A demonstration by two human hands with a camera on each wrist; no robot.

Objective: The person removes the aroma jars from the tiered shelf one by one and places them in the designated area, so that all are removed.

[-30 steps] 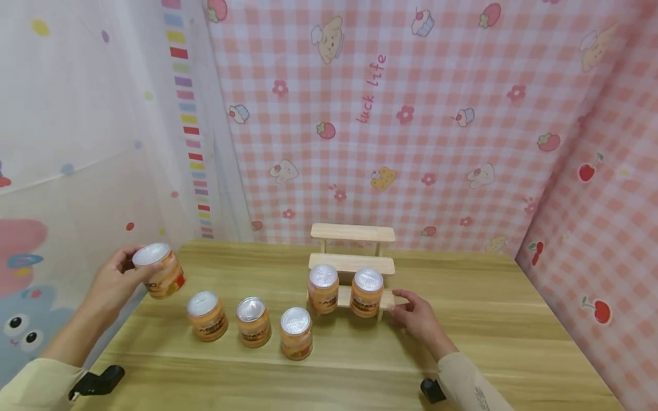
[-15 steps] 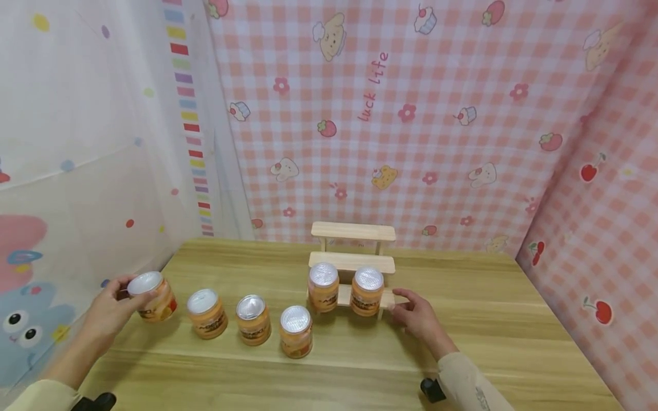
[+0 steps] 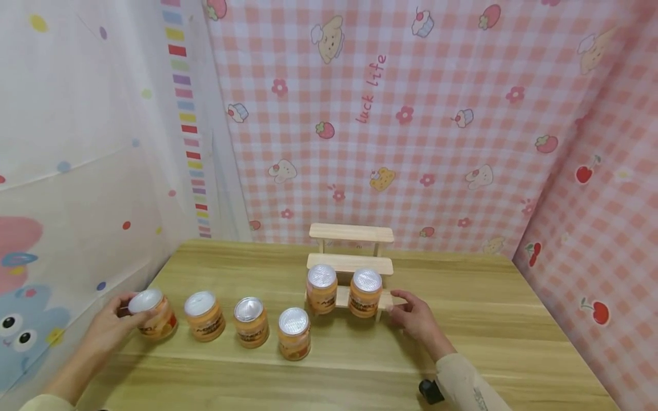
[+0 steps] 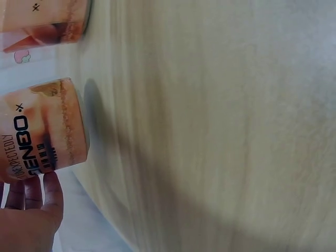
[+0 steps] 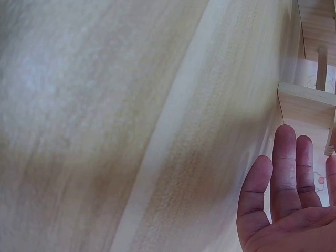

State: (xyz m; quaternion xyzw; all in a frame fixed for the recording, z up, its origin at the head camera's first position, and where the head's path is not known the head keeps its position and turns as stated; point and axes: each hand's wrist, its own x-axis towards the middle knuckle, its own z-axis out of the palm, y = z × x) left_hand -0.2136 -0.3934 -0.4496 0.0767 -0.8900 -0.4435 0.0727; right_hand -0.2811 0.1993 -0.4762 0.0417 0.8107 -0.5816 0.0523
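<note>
My left hand [image 3: 105, 331] grips an orange-labelled can [image 3: 158, 324] with a silvery lid at the left end of the table. Fingers and thumb wrap its side, and in the left wrist view the can [image 4: 44, 131] is close over the wood. My right hand [image 3: 417, 319] is at the right end of a small three-step wooden shelf [image 3: 352, 233], fingertips right at the lowest board; in the right wrist view its fingers [image 5: 285, 168] are nearly straight. On that lowest board stand two matching cans, a left one [image 3: 322, 298] and a right one [image 3: 365, 299].
Three more upright cans form a slanting row between my left hand and the shelf: one beside the held can [image 3: 207, 324], a middle can [image 3: 252, 330] and a can nearest the shelf [image 3: 295, 342]. A checked pink curtain [image 3: 437, 148] hangs behind the wooden table [image 3: 462, 285].
My left hand has brought its can down toward me, to the left end of the row of cans. The right hand has stayed at the shelf's end.
</note>
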